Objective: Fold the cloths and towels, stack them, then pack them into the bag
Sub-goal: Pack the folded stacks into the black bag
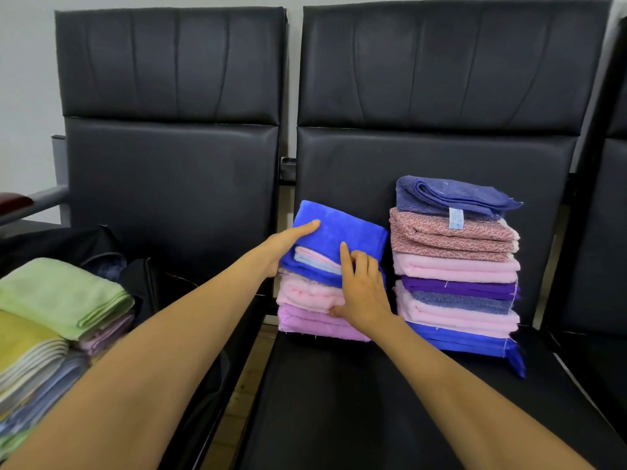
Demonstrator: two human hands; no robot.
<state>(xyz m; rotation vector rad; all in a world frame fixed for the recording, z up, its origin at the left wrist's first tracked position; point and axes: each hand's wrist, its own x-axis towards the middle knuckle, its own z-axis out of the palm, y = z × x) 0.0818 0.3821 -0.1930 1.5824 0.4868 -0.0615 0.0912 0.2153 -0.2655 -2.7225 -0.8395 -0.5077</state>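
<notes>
**Position of parts.** The short stack (307,313) of folded cloths stood at the left edge of the right-hand chair seat (339,401). The taller stack (454,276) stood just beside it on the right. A royal-blue towel (342,225) lay topmost, with its long axis running left to right.

**Hands.** The left hand (291,237) rested on the towel's far-left top, fingers straight and gripping nothing. The right hand (361,290) met the near face of the short stack: index finger up against the blue edge, other fingers curled, thumb at the pink layers. Whether it pinched any cloth could not be told.

**Governing relation.** The dark bag (101,245) lay well apart to the left, on the neighbouring seat, behind a third stack (64,296) topped in green. The left hand was the nearer to it. Packing would probably require carrying the short stack leftward.
</notes>
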